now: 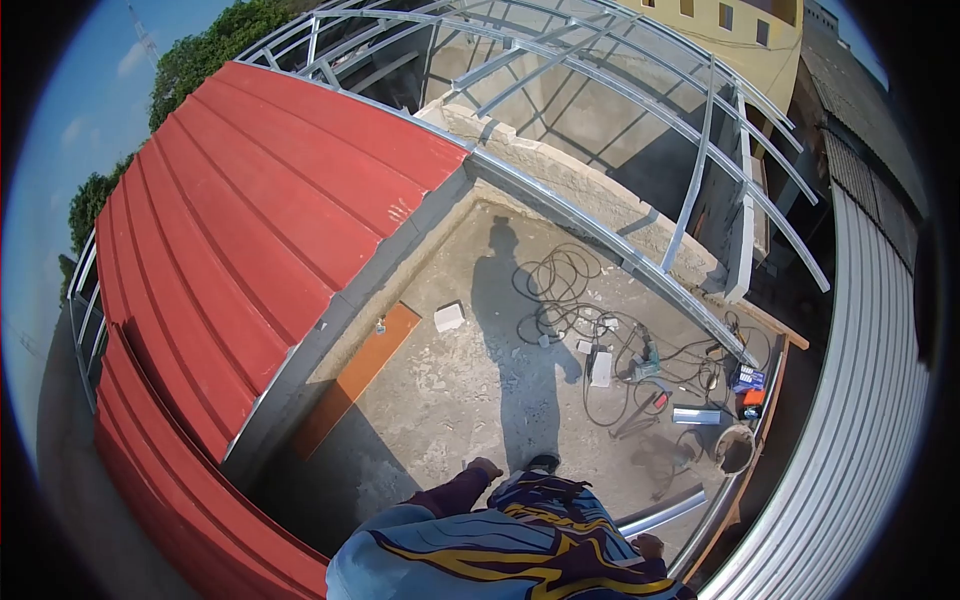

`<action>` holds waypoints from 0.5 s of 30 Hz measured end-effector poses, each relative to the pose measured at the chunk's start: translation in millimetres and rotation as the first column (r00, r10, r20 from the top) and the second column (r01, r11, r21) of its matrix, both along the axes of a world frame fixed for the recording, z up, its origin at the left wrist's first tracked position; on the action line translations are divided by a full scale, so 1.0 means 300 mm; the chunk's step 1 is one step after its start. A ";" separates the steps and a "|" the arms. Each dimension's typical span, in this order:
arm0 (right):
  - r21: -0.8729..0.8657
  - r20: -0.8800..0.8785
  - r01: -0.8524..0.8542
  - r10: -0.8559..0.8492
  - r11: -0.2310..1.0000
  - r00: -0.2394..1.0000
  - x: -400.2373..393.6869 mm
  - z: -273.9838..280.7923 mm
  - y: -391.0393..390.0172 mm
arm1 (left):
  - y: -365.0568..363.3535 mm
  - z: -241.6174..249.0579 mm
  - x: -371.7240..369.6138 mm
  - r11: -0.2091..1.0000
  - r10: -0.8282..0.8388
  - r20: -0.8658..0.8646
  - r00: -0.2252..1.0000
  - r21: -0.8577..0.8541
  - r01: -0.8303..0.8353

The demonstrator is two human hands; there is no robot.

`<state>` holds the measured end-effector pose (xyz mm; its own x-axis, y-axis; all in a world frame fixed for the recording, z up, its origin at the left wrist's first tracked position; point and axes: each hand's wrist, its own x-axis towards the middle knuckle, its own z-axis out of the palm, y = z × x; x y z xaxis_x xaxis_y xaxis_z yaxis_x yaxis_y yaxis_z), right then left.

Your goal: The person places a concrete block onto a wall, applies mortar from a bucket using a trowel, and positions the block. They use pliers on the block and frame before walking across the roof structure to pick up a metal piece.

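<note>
A bare concrete floor (450, 270) lies to the right of the red roof (260, 190). Nearest, the left hand (487, 467) is to the right of the roof's lower part, over the floor; its fingers look curled, but I cannot tell whether they are closed. The right hand (648, 546) is farther right of the roof, just beside a metal bar (665, 515); I cannot tell whether its fingers grip it. Beyond, well right of the roof, are a bucket (721, 452), a power tool (648, 362) and looped cable (565, 272). An orange board (360, 375) lies near the roof's right edge, with a white block (449, 317) just beyond. Farther off, a metal frame (610, 245) runs rightward from the roof, and trees (230, 30) rise behind it.
</note>
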<state>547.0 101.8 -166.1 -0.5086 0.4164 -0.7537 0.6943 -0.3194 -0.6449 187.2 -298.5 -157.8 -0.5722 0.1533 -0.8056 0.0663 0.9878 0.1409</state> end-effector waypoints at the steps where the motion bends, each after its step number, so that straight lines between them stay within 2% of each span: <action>1: -0.002 -0.009 -0.007 0.007 1.000 1.000 -0.005 -0.005 0.009 | 0.039 0.048 -0.009 0.985 0.138 0.070 0.988 0.092 -0.144; 2: -0.002 -0.026 -0.014 0.014 1.000 1.000 -0.016 -0.016 0.020 | 0.085 0.098 -0.019 0.941 0.264 0.151 0.953 0.175 -0.288; 3: -0.001 -0.045 -0.013 0.013 1.000 0.999 -0.018 -0.035 0.035 | 0.119 0.114 -0.026 0.939 0.269 0.152 0.951 0.178 -0.294; 5: -0.039 -0.104 0.026 -0.030 0.999 0.994 -0.024 -0.080 0.062 | 0.182 0.142 -0.034 0.829 0.442 0.188 0.877 0.289 -0.479; 6: -0.099 -0.129 0.098 -0.111 0.990 0.985 -0.030 -0.112 0.072 | 0.214 0.146 -0.042 0.826 0.444 0.189 0.876 0.291 -0.482; 7: -0.245 0.105 0.413 -0.400 0.877 0.911 -0.144 0.099 0.050 | 0.246 0.149 -0.048 0.829 0.417 0.123 0.900 0.355 -0.433; 8: -0.242 0.107 0.413 -0.399 0.878 0.911 -0.172 0.121 0.055 | 0.266 0.152 -0.051 0.828 0.392 0.054 0.918 0.414 -0.378; 10: -0.052 0.098 0.344 -0.338 0.937 0.936 -0.196 0.138 0.057 | 0.290 0.188 -0.069 0.834 0.365 0.034 0.930 0.433 -0.343; 15: -0.076 0.098 0.405 -0.397 0.911 0.913 -0.182 0.230 0.041 | 0.278 0.177 -0.081 0.855 0.338 0.025 0.941 0.409 -0.318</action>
<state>492.3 114.0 -96.9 -0.2512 0.4993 -0.8292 0.5422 -0.6371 -0.5478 163.0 -215.2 -104.7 -0.6815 0.2538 -0.6864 -0.2357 0.8118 0.5342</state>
